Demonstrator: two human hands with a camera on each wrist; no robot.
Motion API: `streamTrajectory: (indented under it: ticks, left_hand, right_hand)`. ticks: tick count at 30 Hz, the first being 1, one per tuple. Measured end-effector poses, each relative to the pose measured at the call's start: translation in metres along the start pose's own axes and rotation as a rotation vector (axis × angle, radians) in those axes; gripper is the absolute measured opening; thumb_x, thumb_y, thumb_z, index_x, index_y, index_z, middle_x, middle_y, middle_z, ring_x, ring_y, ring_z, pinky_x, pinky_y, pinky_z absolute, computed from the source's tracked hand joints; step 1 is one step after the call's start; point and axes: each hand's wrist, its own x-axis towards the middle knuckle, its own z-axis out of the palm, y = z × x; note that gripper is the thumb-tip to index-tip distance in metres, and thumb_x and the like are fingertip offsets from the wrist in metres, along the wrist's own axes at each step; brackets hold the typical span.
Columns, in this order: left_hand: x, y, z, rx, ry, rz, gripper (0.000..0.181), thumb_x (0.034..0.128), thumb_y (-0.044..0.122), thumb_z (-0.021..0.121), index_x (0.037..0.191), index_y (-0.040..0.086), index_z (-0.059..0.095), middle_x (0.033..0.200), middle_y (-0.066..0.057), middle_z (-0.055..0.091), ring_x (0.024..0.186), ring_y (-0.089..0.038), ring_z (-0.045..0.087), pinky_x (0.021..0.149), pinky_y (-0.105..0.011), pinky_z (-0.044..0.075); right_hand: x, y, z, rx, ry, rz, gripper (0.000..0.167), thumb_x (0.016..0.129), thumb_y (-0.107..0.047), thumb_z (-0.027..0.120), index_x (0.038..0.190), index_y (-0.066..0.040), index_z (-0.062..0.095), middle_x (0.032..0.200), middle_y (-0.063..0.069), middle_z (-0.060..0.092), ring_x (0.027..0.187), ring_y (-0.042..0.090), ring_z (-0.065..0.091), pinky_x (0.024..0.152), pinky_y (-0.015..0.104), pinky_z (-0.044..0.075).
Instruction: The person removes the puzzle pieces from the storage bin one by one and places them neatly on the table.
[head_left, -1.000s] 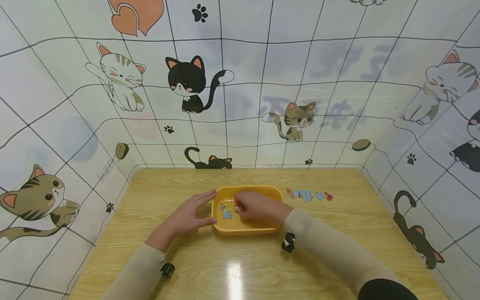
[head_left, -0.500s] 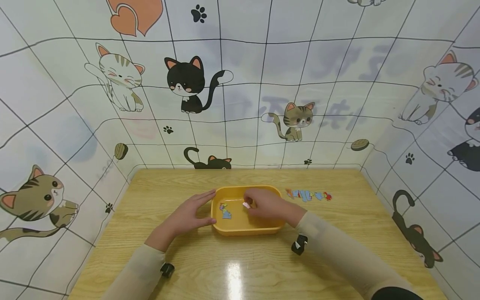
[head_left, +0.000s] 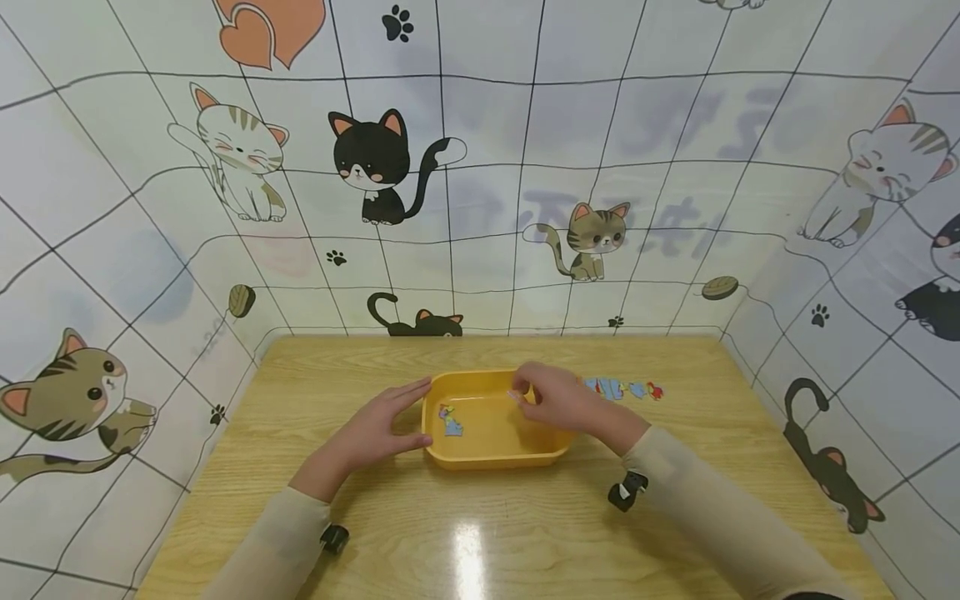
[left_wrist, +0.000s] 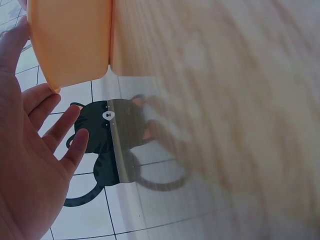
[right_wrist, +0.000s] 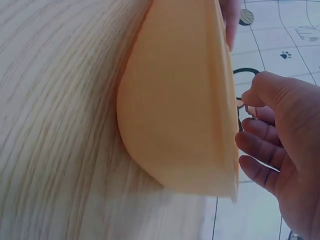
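Observation:
A yellow plastic tray (head_left: 487,435) stands on the wooden table. My left hand (head_left: 378,433) rests its fingers and thumb against the tray's left rim, and the left wrist view shows those fingers spread at the edge. Over the tray's right end, my right hand (head_left: 570,406) pinches a small pale puzzle piece (head_left: 515,395) between thumb and forefinger. Its printed side cannot be made out. At the left of the tray floor lie a few small blue, yellow and purple puzzle pieces (head_left: 453,427).
Right of the tray, several coloured puzzle pieces (head_left: 615,389) lie in a row on the table (head_left: 360,533), their left end hidden by my right hand. Behind and at the sides stand white walls (head_left: 487,150) with a grid and cartoon cats.
My right hand has lifted off the tray floor and moved right with the pinched puzzle piece, up to the tray's right side. The left hand has stayed at the left rim.

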Motion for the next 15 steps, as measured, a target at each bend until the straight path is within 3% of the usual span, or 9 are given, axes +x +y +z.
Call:
streamTrajectory:
  ticks: [15]
  left_hand:
    - [0.001,-0.003,0.002,-0.009,0.006,0.002,0.093,0.0964,0.047,0.087,0.172,0.018,0.043,0.179,0.01,0.033,0.163,-0.034,0.035,0.129,-0.065,0.032]
  right_hand:
    - [-0.031,0.021,-0.026,0.013,0.106,0.062,0.017,0.102,-0.013,0.079,0.115,-0.014,0.068,0.11,-0.001,0.069,0.085,0.023,0.065,0.071,0.035,0.055]
